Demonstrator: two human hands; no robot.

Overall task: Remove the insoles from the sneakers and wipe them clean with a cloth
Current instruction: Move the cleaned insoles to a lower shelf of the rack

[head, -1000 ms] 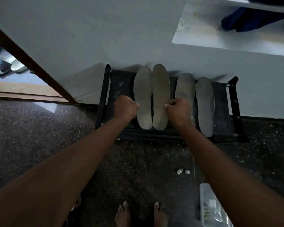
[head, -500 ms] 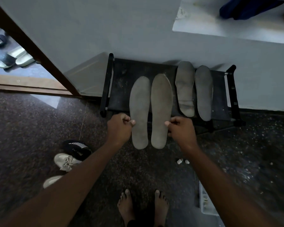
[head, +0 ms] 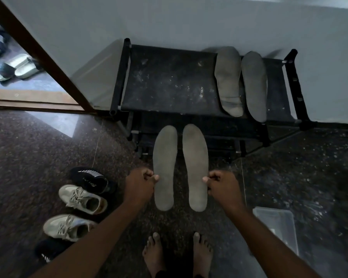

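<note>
Insoles, one pinched at its edge by the left hand [head: 139, 185] and one by the right hand [head: 222, 186], held above the floor before the shoe rack [head: 169, 83]; removal seems finished, wiping needs a cloth, none visible.

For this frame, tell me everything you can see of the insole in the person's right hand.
The insole is a flat, foot-shaped grey piece that looks like fabric-faced foam, with dull, slightly mottled shading. It is held face up over the dark speckled floor, toe end toward the black shoe rack, heel toward the person. The right hand pinches its outer edge in the heel half. It runs parallel to the other insole, held by the left hand, with a gap between them.
</note>
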